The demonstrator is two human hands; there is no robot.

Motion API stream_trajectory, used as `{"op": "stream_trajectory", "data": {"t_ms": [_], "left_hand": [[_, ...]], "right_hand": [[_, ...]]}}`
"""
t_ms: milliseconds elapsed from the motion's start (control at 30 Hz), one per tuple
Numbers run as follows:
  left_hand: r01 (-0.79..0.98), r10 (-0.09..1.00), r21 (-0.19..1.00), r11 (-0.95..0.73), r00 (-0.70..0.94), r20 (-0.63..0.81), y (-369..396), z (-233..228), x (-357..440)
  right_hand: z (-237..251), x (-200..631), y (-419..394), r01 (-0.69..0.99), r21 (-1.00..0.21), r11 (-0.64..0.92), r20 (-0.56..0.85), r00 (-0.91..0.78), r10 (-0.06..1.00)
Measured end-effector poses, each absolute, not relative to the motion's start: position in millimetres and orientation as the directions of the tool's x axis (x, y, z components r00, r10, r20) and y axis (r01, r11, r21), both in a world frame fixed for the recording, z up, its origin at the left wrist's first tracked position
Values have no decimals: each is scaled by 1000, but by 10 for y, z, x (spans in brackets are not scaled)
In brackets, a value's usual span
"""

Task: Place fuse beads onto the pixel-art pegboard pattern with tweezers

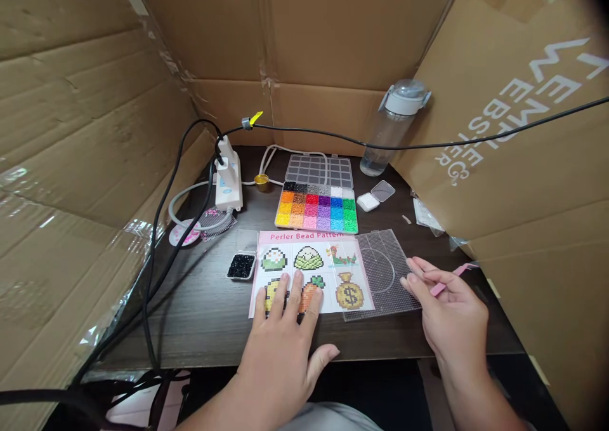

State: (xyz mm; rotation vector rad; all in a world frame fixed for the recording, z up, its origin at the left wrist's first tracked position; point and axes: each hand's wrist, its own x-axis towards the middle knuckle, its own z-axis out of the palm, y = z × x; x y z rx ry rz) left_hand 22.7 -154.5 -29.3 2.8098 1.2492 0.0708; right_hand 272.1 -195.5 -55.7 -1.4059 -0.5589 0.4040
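My left hand [280, 336] lies flat with fingers spread on a printed bead pattern sheet [328, 291], partly covering its lower pictures. In my right hand [450, 310] are pink tweezers [438, 289], tucked among the curled fingers. Thumb and forefinger of that hand come together at the right edge of a clear pegboard [385, 272]; whether they grip it is hard to tell. The sheet overlaps the pegboard's left part. Left of the sheet sits a small open box of black beads [240, 266].
Behind the sheet stands a bead case [316, 208] with many colours, its lid open. A small box of white beads [368, 202], a water bottle [392, 126], a gold cup [261, 182] and a power strip [229, 180] are farther back. A black cable [309, 130] crosses above the table; cardboard walls surround it.
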Motion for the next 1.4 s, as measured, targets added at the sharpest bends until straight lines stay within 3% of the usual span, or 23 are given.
{"op": "stream_trajectory", "data": {"t_ms": [267, 467, 667, 967, 1400], "left_hand": [[735, 739, 87, -673, 673, 33, -1562, -254, 249], [638, 649, 162, -753, 761, 23, -1581, -208, 435], [642, 644, 205, -739, 762, -64, -1581, -236, 554], [655, 661, 214, -725, 749, -49, -1613, -274, 534], [666, 676, 177, -724, 737, -7, -1656, -296, 547]], "right_hand": [[-579, 2694, -1961, 138, -989, 59, 145, 787, 600], [-604, 2673, -2007, 313, -949, -46, 209, 729, 652], [-689, 2711, -2068, 586, -800, -130, 341, 621, 706], [-640, 2698, -2052, 870, -459, -180, 514, 425, 746], [-618, 2640, -2048, 913, -357, -200, 396, 342, 852]]}}
